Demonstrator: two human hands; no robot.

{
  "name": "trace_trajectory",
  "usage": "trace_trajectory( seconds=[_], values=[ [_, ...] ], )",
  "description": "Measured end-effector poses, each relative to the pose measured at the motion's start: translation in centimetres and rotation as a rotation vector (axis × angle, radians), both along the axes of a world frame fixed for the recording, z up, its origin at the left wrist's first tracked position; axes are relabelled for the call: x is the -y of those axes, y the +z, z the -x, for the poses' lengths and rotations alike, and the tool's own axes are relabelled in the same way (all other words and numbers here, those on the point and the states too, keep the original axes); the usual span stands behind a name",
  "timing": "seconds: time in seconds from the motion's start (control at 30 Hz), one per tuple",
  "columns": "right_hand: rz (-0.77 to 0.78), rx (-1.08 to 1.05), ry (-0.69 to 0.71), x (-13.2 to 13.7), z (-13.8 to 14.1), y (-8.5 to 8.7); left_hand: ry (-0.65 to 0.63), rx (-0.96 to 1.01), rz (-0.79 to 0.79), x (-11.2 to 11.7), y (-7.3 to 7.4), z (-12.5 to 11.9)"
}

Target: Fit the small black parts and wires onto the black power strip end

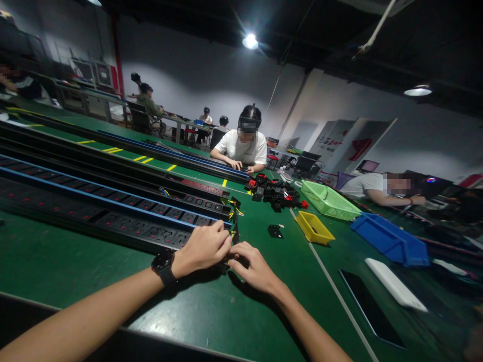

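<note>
A long black power strip (151,232) with rows of sockets and small red marks lies on the green table, its near end under my hands. My left hand (207,245), with a black watch on the wrist, is closed over that end, its fingertips partly hidden. Close beside it on the right, my right hand (254,266) has curled fingers, with thumb and forefinger drawn together at the strip's end. A bit of yellow shows at the thumb; what the fingers hold is too small to make out. Yellow wires (233,234) stick out just beyond my left hand.
More strips with blue edges (113,188) lie parallel behind. A black bracket (275,231), a pile of black and red parts (277,193), a yellow bin (314,229), a green basket (328,200), a blue bin (390,239) and a phone (372,306) are rightward. A co-worker (245,143) sits opposite.
</note>
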State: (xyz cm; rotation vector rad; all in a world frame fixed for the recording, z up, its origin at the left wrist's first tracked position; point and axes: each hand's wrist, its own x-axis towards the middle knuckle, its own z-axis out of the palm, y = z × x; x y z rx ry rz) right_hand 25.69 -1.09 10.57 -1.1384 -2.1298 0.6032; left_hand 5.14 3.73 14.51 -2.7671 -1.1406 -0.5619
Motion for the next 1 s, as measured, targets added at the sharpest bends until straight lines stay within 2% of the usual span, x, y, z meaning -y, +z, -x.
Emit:
trace_trajectory(
  seconds=[0.13, 0.43, 0.67, 0.8, 0.93, 1.0],
  values=[
    [0.017, -0.015, -0.064, -0.2, -0.1, -0.6, -0.036, 0.002, -0.02, 0.0, -0.1, 0.0],
    [-0.099, -0.08, -0.081, -0.1, 0.5, -0.7, -0.056, 0.012, -0.049, 0.0, -0.1, 0.0],
    [-0.36, -0.063, -0.07, 0.6, 0.5, -0.3, -0.014, 0.027, -0.054, -0.2, -0.3, 0.0],
    [-0.416, 0.008, -0.277, -0.3, -1.3, 0.1, -0.073, -0.003, -0.074, -0.1, -0.2, 0.0],
    [-0.272, 0.26, -0.566, -2.1, -5.3, -0.6, -0.157, -0.056, -0.129, 0.1, -0.2, 0.0],
    [-0.195, 0.381, -0.643, -2.7, -7.3, -1.3, -0.188, -0.072, -0.171, 0.1, -0.4, -0.1]
  ],
)
